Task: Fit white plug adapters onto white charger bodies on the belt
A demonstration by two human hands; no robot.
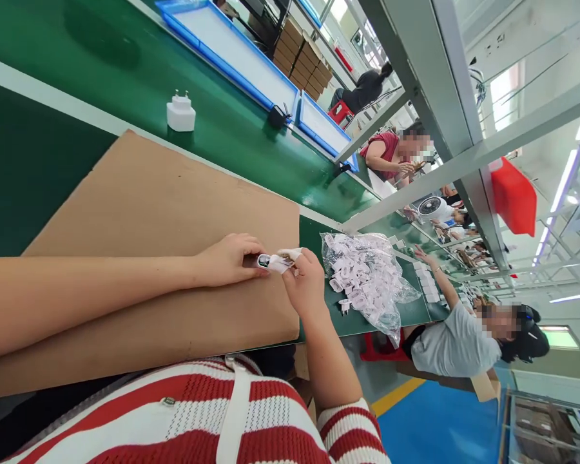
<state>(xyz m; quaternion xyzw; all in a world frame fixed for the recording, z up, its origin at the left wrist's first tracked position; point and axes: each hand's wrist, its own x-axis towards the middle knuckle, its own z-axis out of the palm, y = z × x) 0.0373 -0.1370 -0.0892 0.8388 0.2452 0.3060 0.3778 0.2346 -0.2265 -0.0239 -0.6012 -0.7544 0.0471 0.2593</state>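
My left hand [229, 259] reaches in from the left over the cardboard sheet. Its thumb and fingers are closed on a small white charger housing [263, 261], whose open end faces right and shows a dark inside. My right hand [309, 283] meets it from the right, fingers pinched at that open end. White material [283, 261] with a brownish patch shows at these fingertips; what exactly they grip is too small to make out. Just right of my right hand lies a clear plastic bag [367, 274] full of white charger parts, with one loose plug piece [345, 305] beside it.
Brown cardboard [174, 212] covers the green bench in front of me. A white plug adapter [180, 113] stands farther back, near blue-rimmed trays [236, 48] and a black adapter [278, 116]. A co-worker in a grey shirt [457, 341] reaches onto the bench at right. Metal frame posts rise beyond.
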